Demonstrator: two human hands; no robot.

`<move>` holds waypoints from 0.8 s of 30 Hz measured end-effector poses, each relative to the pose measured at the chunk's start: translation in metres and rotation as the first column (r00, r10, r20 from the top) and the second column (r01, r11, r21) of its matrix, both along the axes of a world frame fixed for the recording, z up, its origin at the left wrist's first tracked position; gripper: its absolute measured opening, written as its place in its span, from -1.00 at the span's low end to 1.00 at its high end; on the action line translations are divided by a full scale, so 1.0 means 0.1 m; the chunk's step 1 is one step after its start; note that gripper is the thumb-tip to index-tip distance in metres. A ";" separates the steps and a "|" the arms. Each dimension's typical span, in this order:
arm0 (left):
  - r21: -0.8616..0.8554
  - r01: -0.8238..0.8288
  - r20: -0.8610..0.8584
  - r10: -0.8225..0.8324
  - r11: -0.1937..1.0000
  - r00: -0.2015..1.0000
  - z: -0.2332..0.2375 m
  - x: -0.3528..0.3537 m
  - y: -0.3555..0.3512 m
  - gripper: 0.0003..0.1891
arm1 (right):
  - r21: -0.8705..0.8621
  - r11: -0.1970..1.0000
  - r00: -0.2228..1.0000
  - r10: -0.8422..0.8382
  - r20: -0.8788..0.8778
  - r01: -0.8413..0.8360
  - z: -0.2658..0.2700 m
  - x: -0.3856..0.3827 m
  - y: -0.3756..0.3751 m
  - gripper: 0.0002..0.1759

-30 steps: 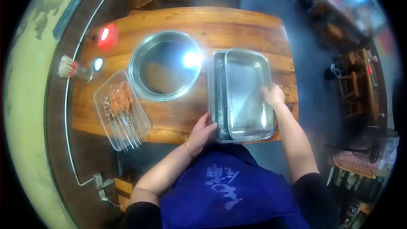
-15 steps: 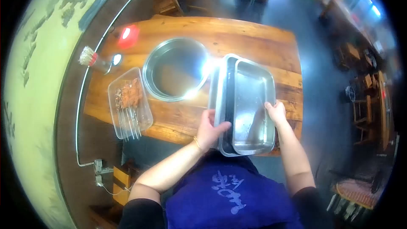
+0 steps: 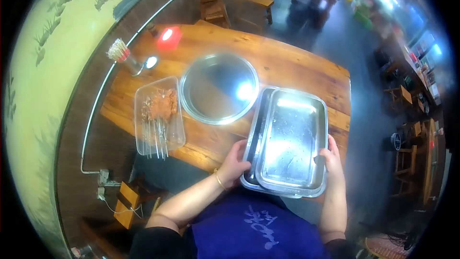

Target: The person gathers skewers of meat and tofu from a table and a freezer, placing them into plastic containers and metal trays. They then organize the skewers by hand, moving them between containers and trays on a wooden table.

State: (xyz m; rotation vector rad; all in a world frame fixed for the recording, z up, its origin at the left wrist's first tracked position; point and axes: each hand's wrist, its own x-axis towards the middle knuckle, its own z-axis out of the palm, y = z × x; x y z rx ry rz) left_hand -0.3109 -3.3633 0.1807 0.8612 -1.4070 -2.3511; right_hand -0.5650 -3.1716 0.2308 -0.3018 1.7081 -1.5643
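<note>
Two or more stacked rectangular metal trays [image 3: 292, 139] are at the right part of the wooden table, near its front edge. My left hand [image 3: 234, 163] grips the left rim of the stack, fingers partly hidden beneath it. On the opposite side my right hand [image 3: 331, 159] holds the right rim, thumb over the top edge. A large round metal pan [image 3: 219, 88] lies behind and left of the trays. Further left, a clear plastic container [image 3: 177, 136] holds skewers with reddish pieces [image 3: 163, 105], their metal ends pointing toward me.
On the wooden table [image 3: 282, 60] a red object [image 3: 169, 38] glows at the back left, near a holder of thin sticks [image 3: 119, 52]. A wall runs along the left. Wooden stools [image 3: 213, 2] stand behind, more furniture at the right.
The tray stack has tipped from a steep tilt to lying flatter, its inside facing up. Both hands have moved with it, still on its sides. The whole view has shifted slightly.
</note>
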 end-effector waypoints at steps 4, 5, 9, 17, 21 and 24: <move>0.175 -0.066 -0.074 0.080 0.982 0.994 0.24 0.22 -0.54 -0.21 | -0.151 0.988 1.000 -0.011 0.020 0.014 0.26 0.37 -0.51 -0.18; 0.189 -0.066 -0.114 0.088 0.980 0.990 0.29 0.24 -0.71 -0.22 | -0.158 0.987 1.000 -0.005 0.018 0.008 0.27 0.40 -0.66 -0.18; 0.130 -0.080 -0.131 0.097 0.988 0.987 0.26 0.41 -1.60 -0.22 | -0.166 0.985 0.999 -0.035 0.022 0.038 0.06 0.52 -1.55 -0.16; 0.085 -0.106 0.019 0.105 0.991 0.994 -0.45 0.21 -3.49 -0.21 | -0.163 0.983 0.992 -0.064 0.113 0.082 -0.85 0.30 -3.46 -0.18; 0.139 -0.084 0.065 0.076 0.987 0.995 -0.70 -0.01 -3.98 -0.25 | -0.149 0.987 0.997 -0.067 -0.046 0.059 -1.28 0.14 -3.97 -0.22; 0.100 -0.101 0.073 0.094 0.990 0.993 -0.79 -0.14 -4.22 -0.36 | -0.098 0.991 0.995 -0.095 -0.039 0.091 -1.33 0.05 -4.28 -0.25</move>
